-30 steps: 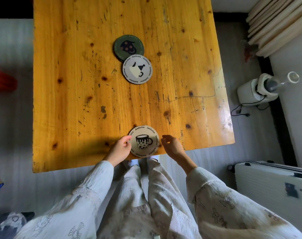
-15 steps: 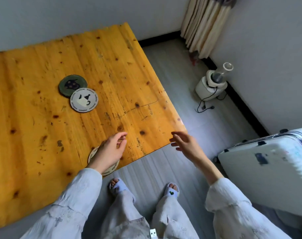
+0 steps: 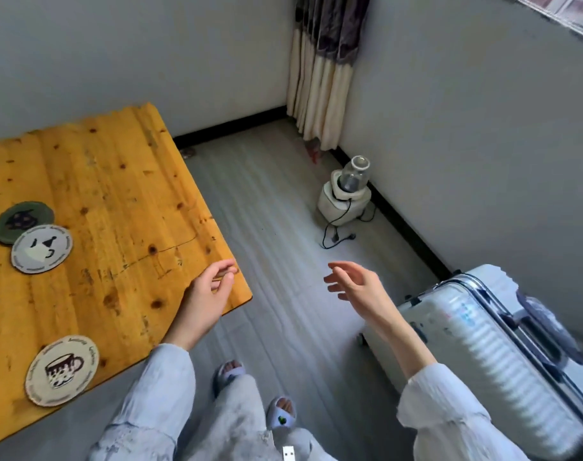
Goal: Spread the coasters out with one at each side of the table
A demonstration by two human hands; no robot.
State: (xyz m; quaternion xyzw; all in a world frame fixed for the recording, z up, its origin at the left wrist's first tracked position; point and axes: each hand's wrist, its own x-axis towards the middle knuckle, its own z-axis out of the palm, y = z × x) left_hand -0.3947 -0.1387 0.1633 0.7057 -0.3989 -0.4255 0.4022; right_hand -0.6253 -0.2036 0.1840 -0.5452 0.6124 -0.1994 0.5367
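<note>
A beige coaster with a mug drawing (image 3: 62, 370) lies flat near the front edge of the wooden table (image 3: 117, 201). Further back at the left, a white coaster (image 3: 42, 248) overlaps a dark green coaster (image 3: 21, 218). My left hand (image 3: 207, 296) hovers over the table's near right corner, fingers loosely curled, holding nothing. My right hand (image 3: 355, 284) floats over the floor to the right of the table, fingers spread and empty.
A white suitcase (image 3: 503, 354) stands on the floor at the right. A small white appliance with a jar and cord (image 3: 345, 194) sits by the far wall, next to a curtain (image 3: 323, 71). My slippered feet (image 3: 280, 412) are on the grey floor.
My left hand let go of the mug coaster and moved right to the table corner. My right hand swung out over the floor. The view turned right.
</note>
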